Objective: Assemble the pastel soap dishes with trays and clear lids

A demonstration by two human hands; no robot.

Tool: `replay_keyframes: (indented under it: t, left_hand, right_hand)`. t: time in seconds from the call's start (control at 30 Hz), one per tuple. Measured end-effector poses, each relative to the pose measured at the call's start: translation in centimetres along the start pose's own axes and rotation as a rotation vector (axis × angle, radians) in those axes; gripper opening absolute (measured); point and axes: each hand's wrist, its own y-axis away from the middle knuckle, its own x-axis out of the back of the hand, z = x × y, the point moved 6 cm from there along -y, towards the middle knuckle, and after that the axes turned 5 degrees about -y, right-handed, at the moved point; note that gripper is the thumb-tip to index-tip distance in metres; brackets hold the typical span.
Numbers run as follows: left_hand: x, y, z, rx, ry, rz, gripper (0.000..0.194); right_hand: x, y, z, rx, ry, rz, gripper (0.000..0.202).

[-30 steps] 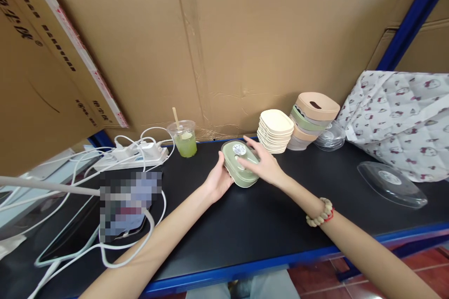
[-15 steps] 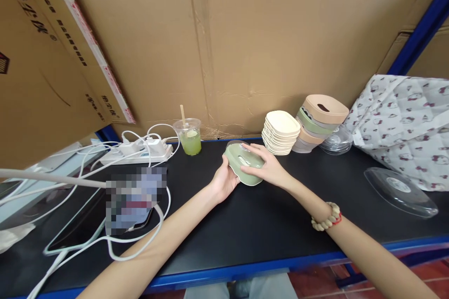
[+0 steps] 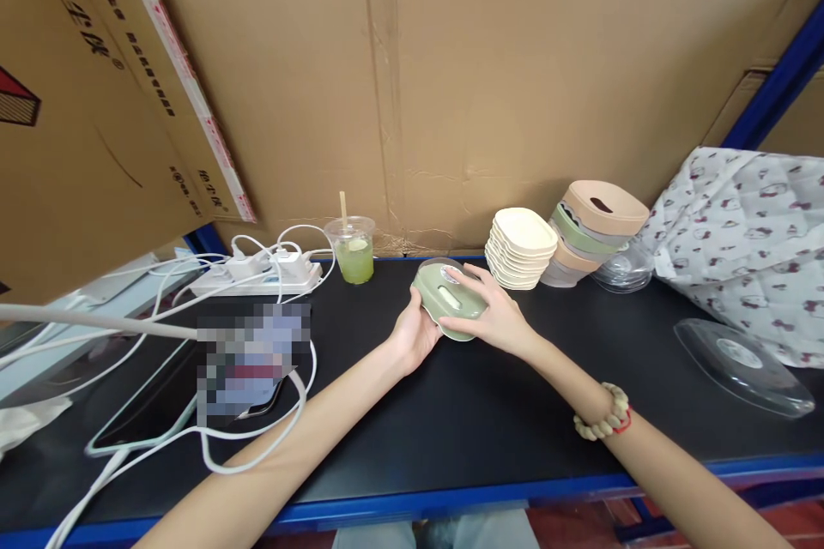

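Note:
A green scalloped container (image 3: pixel 444 298) with a slot and a clear cover on it is held above the black table. My left hand (image 3: pixel 415 334) grips its left and lower edge, thumb on the near side. Across the right part of the cover lies my right hand (image 3: pixel 495 313), fingers spread and touching it. To the right stand a stack of cream trays (image 3: pixel 523 232) and a stack of tan and green containers (image 3: pixel 605 208). Clear lids (image 3: pixel 624 266) are piled beside them, and a single clear lid (image 3: pixel 743 360) lies farther right.
A cup of green drink (image 3: pixel 354 253) stands behind, left of my hands. White cables, a power strip (image 3: pixel 289 279) and a tablet (image 3: pixel 145 403) fill the left side. A patterned bag (image 3: pixel 753 232) is at the right. Cardboard (image 3: pixel 451 103) rises behind the table.
The fingers of my right hand have lifted and spread a little on the cover, showing more of the slot. The view has shifted slightly, so the surroundings appear farther right.

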Motion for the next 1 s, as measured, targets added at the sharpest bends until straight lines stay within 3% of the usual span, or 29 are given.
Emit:
replay_keyframes:
  t: [0.1, 0.2, 0.3, 0.37, 0.43, 0.53, 0.57, 0.6, 0.7, 0.8, 0.93, 1.0]
  left_hand:
    - [-0.3, 0.3, 0.6, -0.059, -0.034, -0.054, 0.048]
    - [0.1, 0.5, 1.3, -0.158, -0.118, 0.01, 0.037]
    - [0.5, 0.4, 1.7, -0.182, -0.127, 0.072, 0.037]
    - [0.6, 0.1, 2.2, -0.224, -0.183, 0.079, 0.04]
    - [1.1, -0.1, 3.2, -0.325, -0.341, 0.145, 0.052]
    - [2.4, 0.0, 4.7, -0.499, -0.562, 0.325, 0.083]
    - [2.5, 0.1, 5.0, -0.569, -0.626, 0.347, 0.082]
    - [2.1, 0.3, 5.4, -0.674, -0.836, 0.336, 0.072]
    - [0.3, 0.7, 4.7, -0.895, -1.414, 0.175, 0.042]
    - [-0.6, 0.6, 3.4, -1.023, -1.798, 0.012, 0.04]
    - [-0.1, -0.4, 3.1, -1.085, -2.067, 0.012, 0.034]
    - [0.2, -0.8, 3.5, -1.12, -2.118, 0.074, 0.044]
  right_hand:
    - [-0.6, 0.2, -0.1, 0.012, 0.022, -0.059, 0.082]
    - [-1.0, 0.1, -0.3, 0.036, -0.168, -0.075, 0.091]
    - [-1.0, 0.0, 0.4, -0.182, -0.386, -0.041, 0.095]
    - [-1.6, 0.4, 0.7, -0.372, -0.419, -0.145, 0.088]
    - [-2.1, 0.8, 0.6, -0.477, -0.439, -0.243, 0.076]
    - [-2.5, 1.1, 0.7, -0.553, -0.512, -0.215, 0.063]
    - [-2.8, 1.2, 0.7, -0.562, -0.537, -0.211, 0.06]
    - [-3.1, 1.1, 0.7, -0.546, -0.534, -0.228, 0.057]
    - [-3.5, 0.7, 0.2, -0.403, -0.368, -0.287, 0.046]
    - [-1.3, 0.1, -0.1, -0.3, -0.118, -0.161, 0.044]
    - [5.7, 0.8, -0.9, -0.274, 0.161, 0.157, 0.042]
    - [9.8, 2.4, -0.5, -0.344, 0.279, 0.281, 0.046]
